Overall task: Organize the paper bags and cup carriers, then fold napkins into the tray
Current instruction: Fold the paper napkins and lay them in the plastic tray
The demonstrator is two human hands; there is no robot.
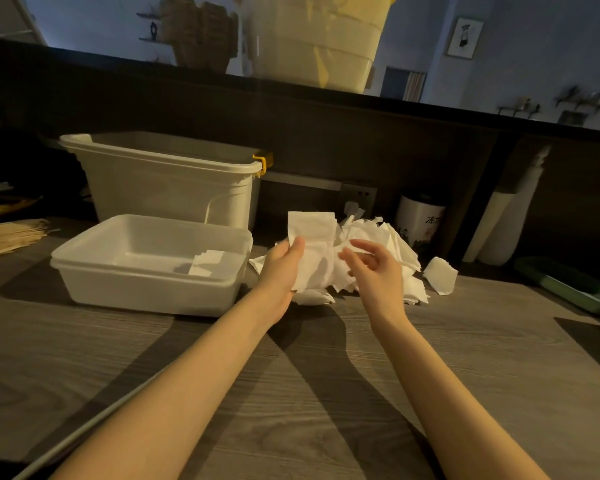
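Wood-grain tabletop (326,393), dark back panel (361,143) behind it with a raised ledge on top. On that ledge: big translucent tub (312,39) with yellow trim, brown paper stack (201,36) to its left, blurred.

On the tabletop, far left-centre: tall cream bin (167,181), yellow latch (264,162) at its right corner. Directly in front of it, touching or nearly so: shallow white tray (146,292), a few folded napkins (210,263) lying in its right end.

Right of the tray: loose napkin pile (388,251); one stray piece (440,275) just beside it. Behind the pile: white canister (420,220) with dark Chinese characters, only partly readable; wall socket (361,197) left of it. White roll (506,216) leaning far right, green tray (568,289) at the right edge. Wooden sticks (11,233) far left.

Left hand (284,268) holds a single napkin (312,244) upright, thumb on the front, fingers (283,245) curled behind it, between tray and pile. Right hand (374,268) just beside the napkin, loosely spread, holding nothing; whether it touches the sheet is unclear.

Arms and held napkin block the front of the pile.
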